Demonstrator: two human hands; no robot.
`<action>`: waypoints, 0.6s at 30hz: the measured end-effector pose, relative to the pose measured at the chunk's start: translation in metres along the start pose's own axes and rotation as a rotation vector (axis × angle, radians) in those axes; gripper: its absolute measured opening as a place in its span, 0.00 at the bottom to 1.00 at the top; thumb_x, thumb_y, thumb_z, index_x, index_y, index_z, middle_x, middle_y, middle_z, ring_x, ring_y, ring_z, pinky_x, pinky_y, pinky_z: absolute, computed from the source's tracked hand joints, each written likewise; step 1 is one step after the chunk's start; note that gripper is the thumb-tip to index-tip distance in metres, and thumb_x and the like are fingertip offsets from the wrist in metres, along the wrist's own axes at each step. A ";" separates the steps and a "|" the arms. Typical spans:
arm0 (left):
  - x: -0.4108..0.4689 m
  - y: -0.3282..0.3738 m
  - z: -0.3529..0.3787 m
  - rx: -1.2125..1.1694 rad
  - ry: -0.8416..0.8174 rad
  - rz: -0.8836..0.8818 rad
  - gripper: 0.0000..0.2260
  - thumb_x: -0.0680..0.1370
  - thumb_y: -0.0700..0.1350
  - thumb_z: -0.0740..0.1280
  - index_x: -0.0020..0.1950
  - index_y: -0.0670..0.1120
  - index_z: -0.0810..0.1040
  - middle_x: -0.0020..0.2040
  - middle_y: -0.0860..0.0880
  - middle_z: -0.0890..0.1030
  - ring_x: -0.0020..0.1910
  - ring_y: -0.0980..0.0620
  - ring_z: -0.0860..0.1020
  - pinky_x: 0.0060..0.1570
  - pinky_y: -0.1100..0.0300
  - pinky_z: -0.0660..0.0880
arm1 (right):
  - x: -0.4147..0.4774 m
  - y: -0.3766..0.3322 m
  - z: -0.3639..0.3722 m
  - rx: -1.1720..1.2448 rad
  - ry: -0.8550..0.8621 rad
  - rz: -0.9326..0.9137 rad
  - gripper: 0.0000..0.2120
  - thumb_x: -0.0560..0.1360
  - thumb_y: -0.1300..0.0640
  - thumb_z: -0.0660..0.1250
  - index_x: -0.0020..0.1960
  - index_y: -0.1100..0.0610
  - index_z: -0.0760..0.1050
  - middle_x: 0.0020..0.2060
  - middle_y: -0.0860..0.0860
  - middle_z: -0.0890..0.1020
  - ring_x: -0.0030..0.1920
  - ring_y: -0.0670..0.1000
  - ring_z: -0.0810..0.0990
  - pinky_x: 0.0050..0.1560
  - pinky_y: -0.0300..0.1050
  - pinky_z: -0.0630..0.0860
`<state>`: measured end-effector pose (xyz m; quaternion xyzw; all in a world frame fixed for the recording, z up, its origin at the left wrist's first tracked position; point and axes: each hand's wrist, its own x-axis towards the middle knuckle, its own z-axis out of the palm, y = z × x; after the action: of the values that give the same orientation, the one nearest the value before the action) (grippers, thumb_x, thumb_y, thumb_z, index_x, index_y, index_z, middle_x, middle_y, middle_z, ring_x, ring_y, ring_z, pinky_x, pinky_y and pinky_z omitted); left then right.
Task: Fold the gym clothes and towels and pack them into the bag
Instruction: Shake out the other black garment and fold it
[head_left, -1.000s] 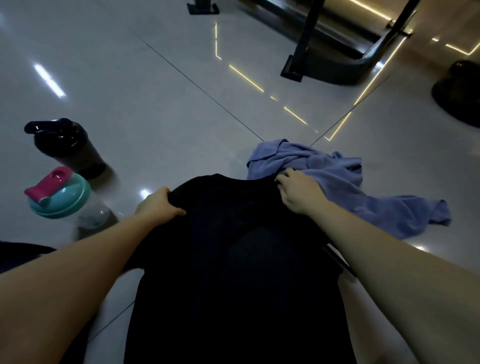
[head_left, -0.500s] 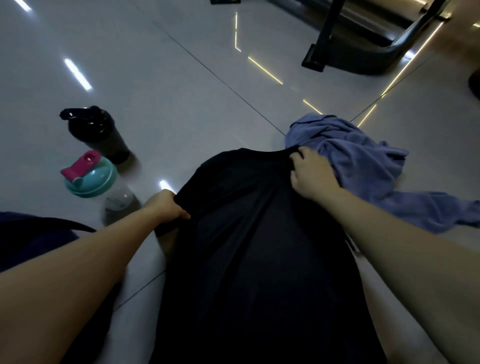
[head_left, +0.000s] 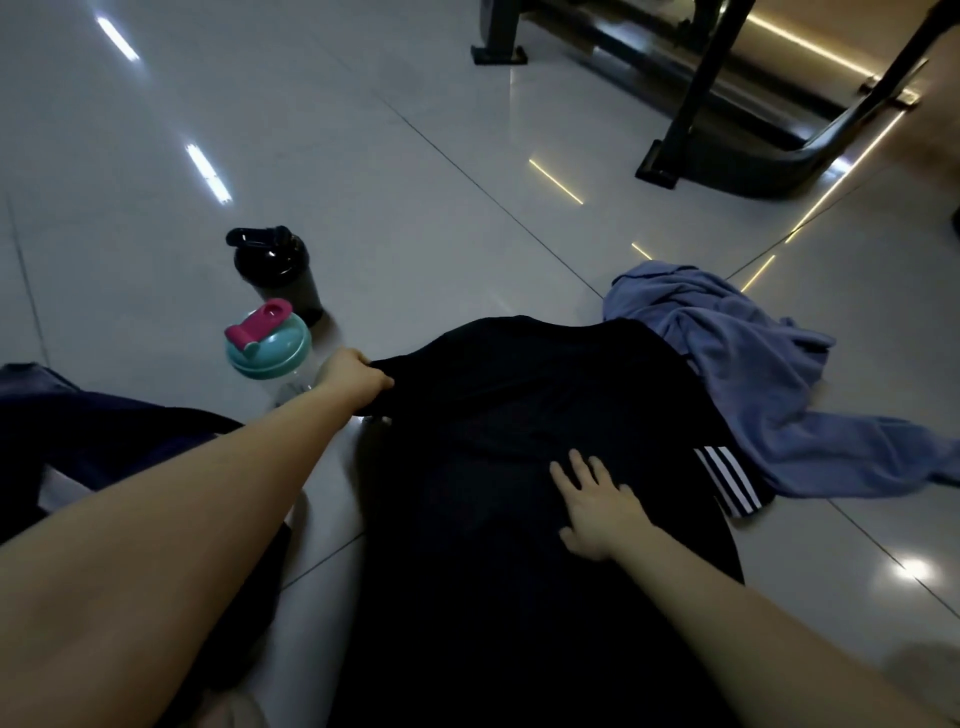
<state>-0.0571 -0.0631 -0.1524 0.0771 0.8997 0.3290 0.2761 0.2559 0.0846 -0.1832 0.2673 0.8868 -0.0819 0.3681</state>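
The black shirt (head_left: 519, 467) is spread on the floor (head_left: 363, 182) right in front of you, its far right edge touching the blue towel (head_left: 727, 364). Your left hand (head_left: 353, 379) has its grip clamped on the shirt's far left corner. Your right hand (head_left: 597, 509) lies flat mid-shirt, fingers apart, holding nothing. I'd use that palm as an anchor and pull the left corner taut before folding across, so no wrinkles get trapped. The striped piece (head_left: 727, 480) poking out at the right edge could get dragged in. The teal-lidded bottle (head_left: 267, 345) sits just beside your left hand, so fold inward.
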 end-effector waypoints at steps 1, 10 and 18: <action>0.003 -0.003 0.001 -0.044 0.016 -0.030 0.11 0.72 0.41 0.76 0.37 0.44 0.75 0.41 0.40 0.81 0.44 0.40 0.82 0.45 0.49 0.82 | 0.000 -0.003 -0.004 0.021 -0.033 0.013 0.44 0.80 0.45 0.64 0.82 0.50 0.37 0.81 0.54 0.36 0.81 0.61 0.40 0.76 0.62 0.57; -0.024 0.008 -0.014 -0.622 -0.333 -0.450 0.10 0.76 0.41 0.69 0.56 0.42 0.75 0.51 0.41 0.80 0.47 0.42 0.80 0.46 0.42 0.80 | 0.022 -0.024 -0.054 0.028 -0.165 0.078 0.28 0.78 0.40 0.66 0.71 0.54 0.70 0.78 0.60 0.57 0.66 0.62 0.74 0.61 0.54 0.77; -0.025 0.020 -0.011 -0.771 -0.290 -0.366 0.09 0.77 0.47 0.66 0.42 0.43 0.74 0.36 0.45 0.79 0.32 0.46 0.80 0.34 0.56 0.78 | 0.021 -0.020 -0.059 0.037 -0.168 0.041 0.30 0.75 0.35 0.67 0.68 0.54 0.72 0.76 0.59 0.60 0.65 0.61 0.75 0.61 0.53 0.76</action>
<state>-0.0427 -0.0614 -0.1215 -0.1465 0.6622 0.5718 0.4617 0.1971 0.0960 -0.1568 0.2842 0.8455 -0.1128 0.4378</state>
